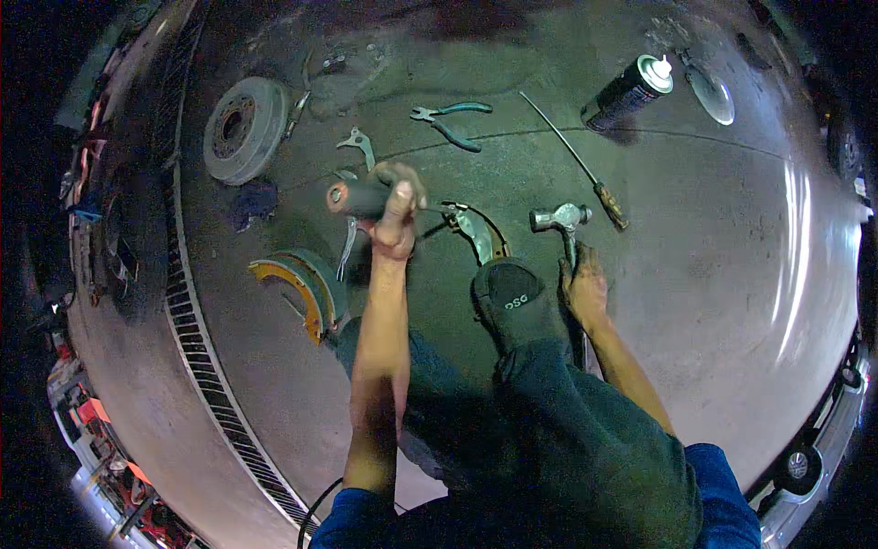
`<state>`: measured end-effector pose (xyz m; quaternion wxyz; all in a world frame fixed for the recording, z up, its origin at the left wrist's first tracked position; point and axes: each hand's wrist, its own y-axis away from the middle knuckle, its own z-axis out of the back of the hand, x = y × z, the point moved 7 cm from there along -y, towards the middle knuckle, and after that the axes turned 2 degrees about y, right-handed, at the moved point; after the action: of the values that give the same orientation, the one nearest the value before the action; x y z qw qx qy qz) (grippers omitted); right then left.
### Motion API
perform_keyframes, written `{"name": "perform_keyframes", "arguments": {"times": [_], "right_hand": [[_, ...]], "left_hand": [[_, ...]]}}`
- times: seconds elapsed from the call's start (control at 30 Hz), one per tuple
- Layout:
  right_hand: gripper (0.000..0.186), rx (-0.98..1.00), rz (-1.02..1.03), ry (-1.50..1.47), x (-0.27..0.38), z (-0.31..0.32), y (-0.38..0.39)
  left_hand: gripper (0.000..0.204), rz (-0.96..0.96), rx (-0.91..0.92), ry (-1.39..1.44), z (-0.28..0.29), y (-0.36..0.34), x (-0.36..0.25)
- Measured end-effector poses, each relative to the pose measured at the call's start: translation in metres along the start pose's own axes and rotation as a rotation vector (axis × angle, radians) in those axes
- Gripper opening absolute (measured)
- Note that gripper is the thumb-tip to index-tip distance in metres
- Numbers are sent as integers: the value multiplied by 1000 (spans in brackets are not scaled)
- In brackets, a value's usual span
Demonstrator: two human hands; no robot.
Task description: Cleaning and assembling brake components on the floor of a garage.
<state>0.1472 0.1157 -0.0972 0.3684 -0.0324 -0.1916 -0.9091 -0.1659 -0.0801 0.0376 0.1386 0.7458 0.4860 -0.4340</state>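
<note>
My left hand (395, 206), slightly blurred, grips a dark cylindrical tool (355, 197) with a coppery end; a thin shaft extends rightward toward a curved metal brake shoe (476, 236). My right hand (585, 284) is wrapped round the handle of a ball-peen hammer (560, 218), whose head is right of that brake shoe. My dark shoe (512, 293) sits against the brake shoe's lower end. Silver pliers (347, 256) lie partly hidden below the cylindrical tool. Curved brake shoes with tan linings (311, 306) lie to the left of my left forearm.
Around me on the concrete lie a brake drum (261, 119), blue rag (254, 203), grey metal lever (364, 145), cutting pliers (457, 137), screwdriver (608, 201), spray can (626, 96) and metal disc (712, 91). A floor grate (201, 357) runs along the left; a car (805, 467) stands far right.
</note>
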Motion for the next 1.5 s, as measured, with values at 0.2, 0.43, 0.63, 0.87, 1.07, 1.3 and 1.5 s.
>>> {"name": "perform_keyframes", "arguments": {"times": [0.2, 0.43, 0.63, 0.87, 1.07, 1.3, 1.5], "right_hand": [[55, 51, -11, -89, -1, -2, -1], [54, -28, -1, -70, -7, -6, -1], [44, 110, -104, -228, -13, 30, -8], [38, 62, -36, -621, 42, 156, 9], [38, -86, 719, -468, 144, 331, 28], [47, 259, 961, 64, 235, 327, 8], [49, -25, 1131, -333, 241, 366, 9]], "left_hand": [[60, 73, 212, 215, -22, -17, -2], [63, 171, 201, 306, -7, -12, 11], [34, 90, -177, -34, 2, 19, 20], [30, -115, -39, -682, -33, 18, -2], [27, -125, -118, -757, -11, 20, 23], [35, 61, -58, -455, 43, 44, 79], [48, 104, -72, -752, 68, 45, 87]]}}
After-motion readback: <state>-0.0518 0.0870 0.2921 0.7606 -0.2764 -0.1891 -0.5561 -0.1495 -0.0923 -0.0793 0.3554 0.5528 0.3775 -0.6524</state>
